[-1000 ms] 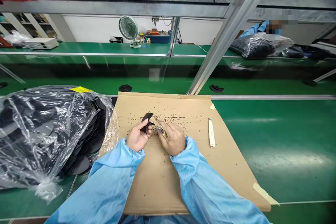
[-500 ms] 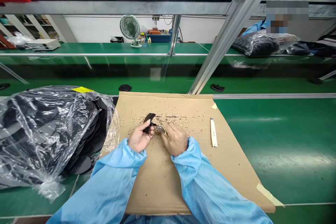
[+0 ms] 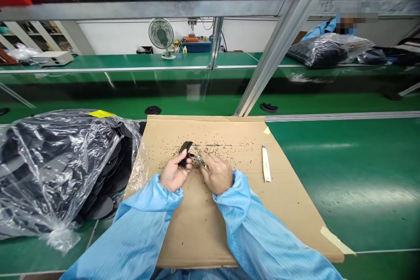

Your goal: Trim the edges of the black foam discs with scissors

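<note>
Black piece (image 3: 185, 150) in left-hand grip (image 3: 173, 173)

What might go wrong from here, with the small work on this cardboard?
The metal tool in the right hand is very close to the left hand holding the black piece, so a slip might nick the fingers. The loose black crumbs on the cardboard might also get brushed into the plastic bag beside it.

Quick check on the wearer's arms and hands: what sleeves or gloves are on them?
The left sleeve and right sleeve are loose, light blue and finely striped, gathered at the wrists. The left hand and right hand are bare, without gloves.
</note>
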`<state>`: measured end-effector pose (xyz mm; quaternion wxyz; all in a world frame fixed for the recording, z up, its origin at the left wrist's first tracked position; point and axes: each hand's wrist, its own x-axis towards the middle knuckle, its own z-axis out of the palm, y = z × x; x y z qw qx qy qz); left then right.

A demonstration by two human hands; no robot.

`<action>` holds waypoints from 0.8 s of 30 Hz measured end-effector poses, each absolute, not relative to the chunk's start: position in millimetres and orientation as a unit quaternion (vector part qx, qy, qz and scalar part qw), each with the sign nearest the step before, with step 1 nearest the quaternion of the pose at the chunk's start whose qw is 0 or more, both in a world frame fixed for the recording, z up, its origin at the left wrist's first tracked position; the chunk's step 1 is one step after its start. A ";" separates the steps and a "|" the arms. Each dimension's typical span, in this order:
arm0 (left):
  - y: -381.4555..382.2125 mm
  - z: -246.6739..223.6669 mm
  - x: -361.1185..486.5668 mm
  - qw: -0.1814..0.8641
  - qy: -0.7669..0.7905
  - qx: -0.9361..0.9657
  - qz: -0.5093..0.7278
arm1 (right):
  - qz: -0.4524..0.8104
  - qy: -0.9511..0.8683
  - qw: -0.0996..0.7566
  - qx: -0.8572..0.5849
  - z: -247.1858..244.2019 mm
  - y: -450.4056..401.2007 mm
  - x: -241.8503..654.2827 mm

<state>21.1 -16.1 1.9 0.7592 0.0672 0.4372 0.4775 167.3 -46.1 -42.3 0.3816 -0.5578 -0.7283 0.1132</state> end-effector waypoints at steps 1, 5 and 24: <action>-16.4 1.5 20.8 0.756 0.429 0.086 0.488 | 0.136 -0.714 0.410 -0.552 -42.0 -45.9 167.2; -15.3 -0.6 16.1 0.728 0.415 0.154 0.524 | 0.215 -0.632 0.512 -0.541 -39.8 -45.0 169.4; -9.7 -0.3 6.7 0.769 0.433 0.142 0.448 | 0.121 -0.754 0.368 -0.530 -39.6 -52.0 163.9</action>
